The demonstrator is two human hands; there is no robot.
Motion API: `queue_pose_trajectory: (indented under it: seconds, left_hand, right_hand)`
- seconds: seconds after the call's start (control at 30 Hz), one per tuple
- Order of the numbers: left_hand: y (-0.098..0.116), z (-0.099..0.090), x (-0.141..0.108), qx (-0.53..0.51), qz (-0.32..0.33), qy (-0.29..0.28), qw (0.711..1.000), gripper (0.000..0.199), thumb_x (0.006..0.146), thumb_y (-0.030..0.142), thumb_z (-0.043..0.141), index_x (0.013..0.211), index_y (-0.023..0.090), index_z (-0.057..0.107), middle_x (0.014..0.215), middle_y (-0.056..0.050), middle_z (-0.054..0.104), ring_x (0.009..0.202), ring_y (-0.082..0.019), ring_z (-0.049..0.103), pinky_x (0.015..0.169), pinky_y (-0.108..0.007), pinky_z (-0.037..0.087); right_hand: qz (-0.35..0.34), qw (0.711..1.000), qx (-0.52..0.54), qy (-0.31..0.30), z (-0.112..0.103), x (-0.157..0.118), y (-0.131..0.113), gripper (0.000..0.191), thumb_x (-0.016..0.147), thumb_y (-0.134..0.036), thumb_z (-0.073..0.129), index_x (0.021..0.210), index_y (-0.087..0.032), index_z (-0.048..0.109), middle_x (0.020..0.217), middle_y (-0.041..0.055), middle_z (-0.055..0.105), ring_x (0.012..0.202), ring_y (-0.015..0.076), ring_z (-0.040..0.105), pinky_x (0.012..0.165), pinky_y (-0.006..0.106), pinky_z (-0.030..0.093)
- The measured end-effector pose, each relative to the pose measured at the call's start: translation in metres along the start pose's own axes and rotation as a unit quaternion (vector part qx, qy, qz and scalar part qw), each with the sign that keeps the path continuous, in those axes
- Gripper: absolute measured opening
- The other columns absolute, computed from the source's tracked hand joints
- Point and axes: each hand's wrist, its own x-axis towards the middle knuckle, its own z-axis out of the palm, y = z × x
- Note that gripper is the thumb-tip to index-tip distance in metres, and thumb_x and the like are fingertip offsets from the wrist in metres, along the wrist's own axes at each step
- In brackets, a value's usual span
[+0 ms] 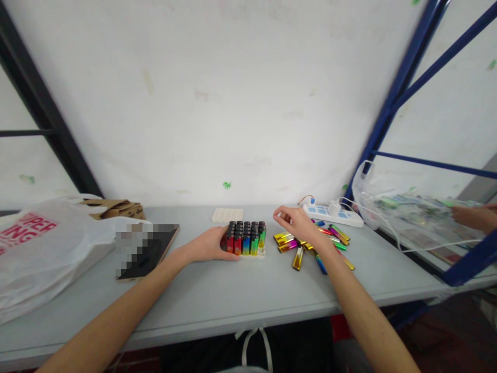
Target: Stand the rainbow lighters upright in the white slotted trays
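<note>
Rows of coloured lighters [246, 241] with black tops stand upright in a pale tray [258, 255] at the middle of the table. My left hand [209, 243] grips the left side of this group, its thumb along the front and its fingers behind. My right hand [292, 220] hovers over the left part of a loose pile of shiny metallic sleeves [297, 257]. Its fingers are curled, with the thumb and fingertips near each other; whether anything small sits between them is hidden. The sleeves are gold, purple, blue, green and red.
An empty pale tray [227, 215] lies behind the lighters. A dark tablet-like device [155, 254] and a white plastic bag [46, 248] are at left. A power strip [349, 216] with cables is at back right. Another person's hand [471, 216] shows beyond the blue frame [378, 132].
</note>
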Motion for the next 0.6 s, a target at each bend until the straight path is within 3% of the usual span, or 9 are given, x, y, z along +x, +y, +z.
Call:
queue_pose_trajectory:
  seconds: [0.17, 0.3, 0.47, 0.6]
  left_hand:
    - [0.001, 0.000, -0.001, 0.000, 0.003, -0.001, 1.000, 0.068, 0.067, 0.063, 0.082, 0.116, 0.020, 0.064, 0.112, -0.007, 0.074, 0.100, -0.031, 0.070, 0.087, -0.037, 0.054]
    - [0.001, 0.000, 0.000, 0.007, -0.005, -0.001, 1.000, 0.069, 0.066, 0.066, 0.082, 0.114, 0.019, 0.064, 0.110, -0.008, 0.074, 0.098, -0.031, 0.070, 0.086, -0.037, 0.054]
    - [0.002, 0.000, 0.000, -0.010, -0.004, -0.011, 1.000, 0.068, 0.067, 0.063, 0.082, 0.116, 0.019, 0.063, 0.108, -0.006, 0.074, 0.096, -0.029, 0.070, 0.083, -0.035, 0.055]
    - [0.001, 0.000, 0.000, 0.000, -0.001, -0.008, 1.000, 0.067, 0.067, 0.063, 0.083, 0.114, 0.018, 0.064, 0.110, -0.007, 0.075, 0.099, -0.031, 0.070, 0.086, -0.036, 0.054]
  right_hand:
    - [0.051, 0.987, -0.019, -0.153, -0.015, -0.009, 0.037, 0.018, 0.085, -0.030, 0.071, 0.097, -0.021, 0.080, 0.102, 0.0105, 0.076, 0.095, 0.0272, 0.068, 0.091, 0.038, 0.048]
    - [0.073, 0.975, 0.003, -0.209, -0.015, -0.012, 0.048, 0.018, 0.085, -0.029, 0.070, 0.097, -0.021, 0.080, 0.107, 0.0096, 0.076, 0.101, 0.0272, 0.068, 0.096, 0.037, 0.048]
    - [0.089, 0.970, -0.041, -0.224, -0.012, -0.011, 0.046, 0.014, 0.089, -0.026, 0.065, 0.098, -0.018, 0.071, 0.102, 0.0089, 0.075, 0.092, 0.0233, 0.067, 0.083, 0.032, 0.049]
    - [0.061, 0.986, -0.057, -0.146, -0.008, -0.009, 0.041, 0.018, 0.098, -0.033, 0.055, 0.105, -0.019, 0.065, 0.092, 0.0065, 0.073, 0.081, 0.0201, 0.064, 0.076, 0.030, 0.046]
